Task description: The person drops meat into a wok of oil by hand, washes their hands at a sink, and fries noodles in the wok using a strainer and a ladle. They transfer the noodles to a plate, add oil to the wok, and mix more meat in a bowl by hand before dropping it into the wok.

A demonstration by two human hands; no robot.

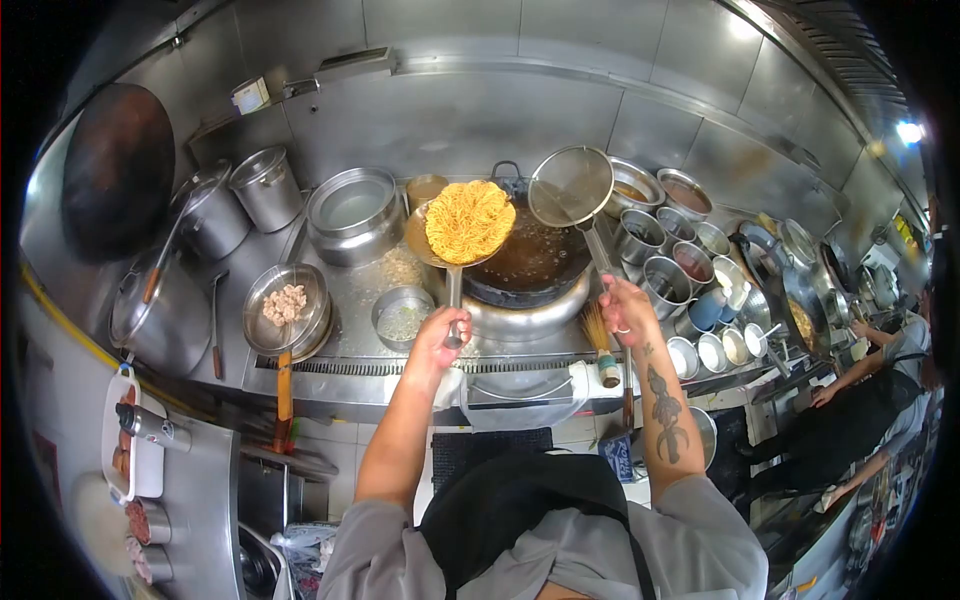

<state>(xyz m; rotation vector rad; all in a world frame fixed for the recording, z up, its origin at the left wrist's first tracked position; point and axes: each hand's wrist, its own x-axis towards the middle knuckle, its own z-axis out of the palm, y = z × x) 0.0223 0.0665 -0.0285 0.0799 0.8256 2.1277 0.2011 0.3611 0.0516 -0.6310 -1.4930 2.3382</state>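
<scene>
My left hand [443, 338] is closed around the metal handle of a skimmer [454, 290]. A round cake of yellow noodles [470, 222] lies on its bowl, over the left side of a wok [535, 255] of dark, bubbling liquid. In my right hand [628, 308] is the handle of a fine mesh strainer [572, 186], raised above the wok's right rim with nothing seen in its mesh. Just left of the right hand, a bamboo brush [600, 345] leans at the stove's front edge. A small metal bowl [403, 316] sits left of my left hand.
Left on the stove, a strainer [288, 305] with pale meat pieces rests on a pot. Behind it stand a wide pot [353, 212] and tall lidded pots [264, 188]. Several sauce containers [667, 284] crowd the right side. Another person [850, 415] works at far right.
</scene>
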